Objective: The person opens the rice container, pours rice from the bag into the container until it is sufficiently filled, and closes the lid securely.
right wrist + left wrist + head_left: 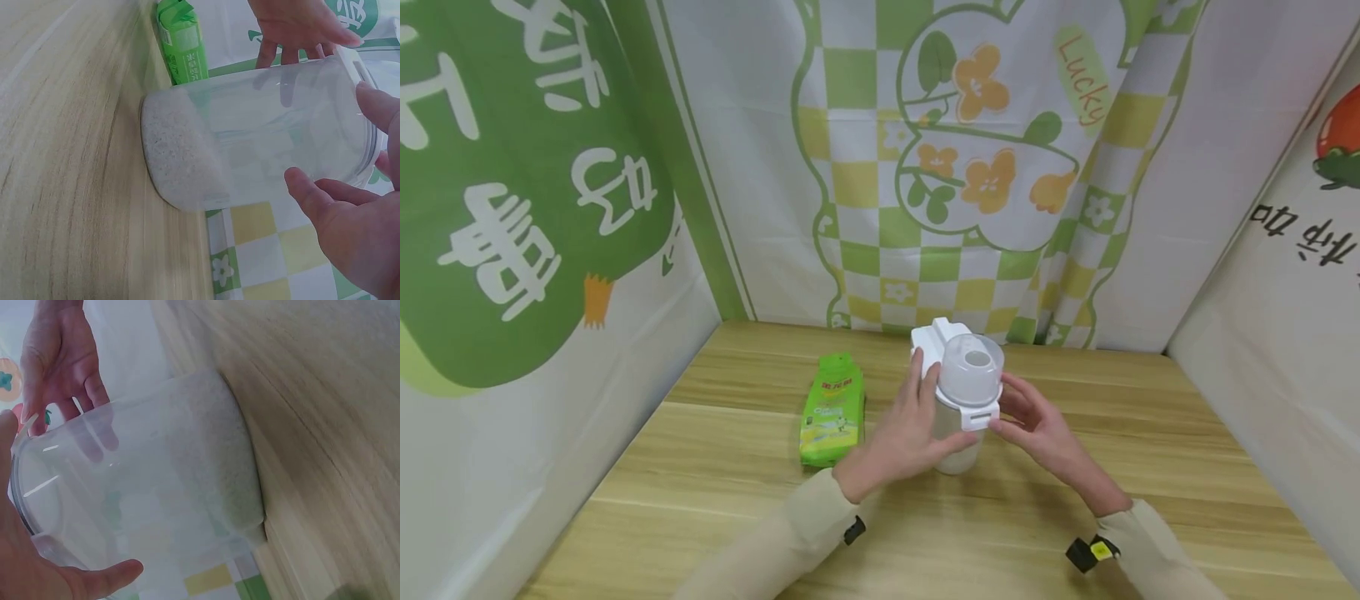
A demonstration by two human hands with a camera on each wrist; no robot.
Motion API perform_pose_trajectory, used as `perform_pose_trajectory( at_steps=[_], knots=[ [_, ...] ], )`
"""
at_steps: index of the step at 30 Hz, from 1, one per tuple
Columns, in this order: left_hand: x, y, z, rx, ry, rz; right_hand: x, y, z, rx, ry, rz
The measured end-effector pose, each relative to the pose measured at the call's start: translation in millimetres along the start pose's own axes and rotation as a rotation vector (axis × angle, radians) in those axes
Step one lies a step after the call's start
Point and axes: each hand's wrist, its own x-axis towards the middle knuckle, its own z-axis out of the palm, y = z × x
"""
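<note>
A clear plastic storage jar point(956, 460) stands upright on the table, its white lid point(931, 340) topped by a clear cap point(972, 371). Pale grains point(178, 147) fill the bottom of it. My left hand point(898, 429) holds the jar's left side, fingers up by the lid and thumb across the front. From the right, my right hand point(1043, 427) grips near the rim, its thumb at the white latch point(980, 416) on the lid's front. In the left wrist view, the right hand's fingers show through the clear wall point(144, 462).
Left of the jar, a green printed packet point(833, 417) lies on the wooden table point(700, 492). Printed cloth hangs behind the table point(865, 175) and along both sides. A black strap sits at each sleeve cuff.
</note>
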Motion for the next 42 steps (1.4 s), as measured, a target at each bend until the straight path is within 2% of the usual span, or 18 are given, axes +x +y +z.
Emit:
perform_pose_trajectory(
  at_steps=[11, 17, 28, 33, 42],
  knots=[
    [-0.6, 3.5, 8.0, 0.013, 0.142, 0.070, 1.0, 3, 2, -0.020, 0.019, -0.043],
    [0.3, 2.5, 9.9, 0.002, 0.185, 0.101, 1.7, 6, 1, -0.045, 0.024, -0.083],
    [2.5, -0.3, 12.3, 0.037, 0.280, 0.183, 2.6, 6, 1, -0.060, 0.044, -0.032],
    [2.9, -0.3, 11.6, 0.066, 0.298, 0.198, 3.7, 5, 1, -0.086, 0.062, 0.010],
    [3.0, -1.6, 11.9, 0.071, 0.278, 0.183, 4.6, 4, 2, -0.065, 0.061, 0.017]
  ],
)
